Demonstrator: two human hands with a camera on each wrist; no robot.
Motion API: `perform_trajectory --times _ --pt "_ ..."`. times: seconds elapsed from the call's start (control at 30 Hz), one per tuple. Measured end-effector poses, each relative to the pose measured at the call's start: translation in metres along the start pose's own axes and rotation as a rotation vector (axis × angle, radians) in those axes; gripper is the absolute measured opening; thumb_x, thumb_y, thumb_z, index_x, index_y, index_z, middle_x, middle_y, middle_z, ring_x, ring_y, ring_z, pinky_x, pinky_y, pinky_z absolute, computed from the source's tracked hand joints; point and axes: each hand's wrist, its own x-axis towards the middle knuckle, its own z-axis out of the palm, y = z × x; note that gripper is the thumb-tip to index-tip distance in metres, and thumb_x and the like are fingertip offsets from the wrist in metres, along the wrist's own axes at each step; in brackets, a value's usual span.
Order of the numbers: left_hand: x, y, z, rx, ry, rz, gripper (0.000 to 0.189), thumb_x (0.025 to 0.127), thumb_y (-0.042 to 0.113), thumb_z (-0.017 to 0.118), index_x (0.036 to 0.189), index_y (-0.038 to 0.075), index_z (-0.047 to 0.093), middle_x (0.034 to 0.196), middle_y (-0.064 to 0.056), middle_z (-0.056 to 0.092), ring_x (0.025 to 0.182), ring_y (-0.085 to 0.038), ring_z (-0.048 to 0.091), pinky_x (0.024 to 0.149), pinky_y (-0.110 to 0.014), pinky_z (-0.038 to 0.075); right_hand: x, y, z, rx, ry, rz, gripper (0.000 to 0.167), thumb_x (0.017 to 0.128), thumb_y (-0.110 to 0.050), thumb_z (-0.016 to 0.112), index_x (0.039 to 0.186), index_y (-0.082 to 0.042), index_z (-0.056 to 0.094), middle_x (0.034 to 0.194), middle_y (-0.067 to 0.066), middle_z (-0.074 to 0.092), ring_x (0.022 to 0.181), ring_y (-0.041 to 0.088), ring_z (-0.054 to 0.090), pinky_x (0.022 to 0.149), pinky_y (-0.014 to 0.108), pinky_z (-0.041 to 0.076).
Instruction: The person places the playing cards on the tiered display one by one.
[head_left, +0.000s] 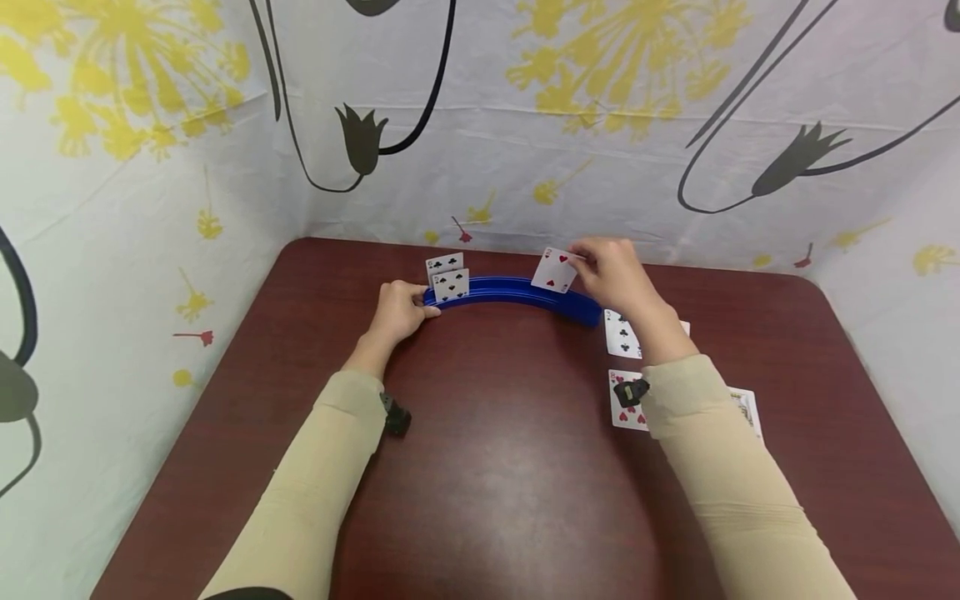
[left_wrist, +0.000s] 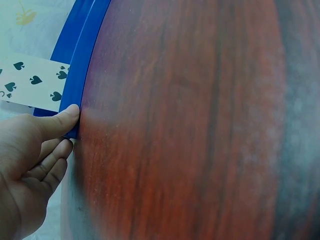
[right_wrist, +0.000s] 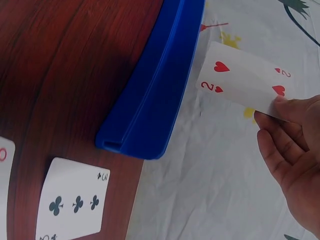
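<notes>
My left hand (head_left: 397, 313) grips the left end of a curved blue card holder (head_left: 498, 290), its thumb over the near edge in the left wrist view. A spade card (head_left: 452, 286) stands upright in the holder beside that hand, partly covering a club card (head_left: 446, 262) behind it. Between the thumb and fingers of my right hand (head_left: 617, 279) is a two of hearts (head_left: 552, 272), tilted, above the holder's right part. The right wrist view shows this two of hearts (right_wrist: 240, 75) apart from the holder (right_wrist: 155, 100).
On the brown table (head_left: 495, 467), right of the holder, lie a three of clubs (head_left: 621, 335), a heart card (head_left: 624, 412) and a face card (head_left: 746, 408), with another card corner (head_left: 686, 327) behind my right wrist. My right arm hides parts of them. A patterned cloth (head_left: 465, 167) hangs behind the table.
</notes>
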Motion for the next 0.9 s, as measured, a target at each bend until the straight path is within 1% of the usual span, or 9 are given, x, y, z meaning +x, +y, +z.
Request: perform_trajectory --times 0.2,0.37,0.6,0.9 --pt "0.0 -0.001 0.0 -0.002 0.009 0.003 0.048 0.086 0.017 0.083 0.128 -0.001 0.068 0.105 -0.02 0.074 0.084 -0.026 0.069 0.081 -0.039 0.059 0.005 -0.005 0.006 0.01 0.021 -0.013 0.014 0.096 0.0 0.066 0.103 0.006 0.075 0.097 0.02 0.074 0.083 0.034 0.07 0.076 0.048 0.056" --pt "0.0 -0.001 0.0 -0.004 0.008 0.004 0.048 0.086 0.018 0.083 0.128 -0.001 0.068 0.103 -0.019 0.074 0.082 -0.025 0.069 0.081 -0.039 0.059 0.009 -0.01 0.012 0.014 0.011 -0.001 0.015 0.097 -0.002 0.066 0.105 0.005 0.075 0.099 0.02 0.074 0.084 0.033 0.07 0.076 0.048 0.056" --pt "0.001 -0.001 0.001 -0.001 0.011 0.001 0.049 0.086 0.018 0.083 0.128 -0.001 0.069 0.103 -0.019 0.074 0.082 -0.024 0.069 0.081 -0.039 0.059 0.016 -0.014 0.02 0.023 0.01 -0.011 0.014 0.097 -0.002 0.066 0.105 0.005 0.075 0.099 0.019 0.074 0.084 0.032 0.069 0.076 0.046 0.055" --pt "0.002 -0.002 0.001 -0.001 0.017 0.02 0.047 0.086 0.019 0.084 0.126 -0.001 0.07 0.098 -0.018 0.075 0.079 -0.024 0.068 0.08 -0.039 0.059 0.023 -0.023 0.026 0.017 -0.007 -0.015 0.017 0.099 -0.004 0.064 0.109 0.004 0.075 0.104 0.019 0.074 0.088 0.032 0.07 0.078 0.046 0.056"
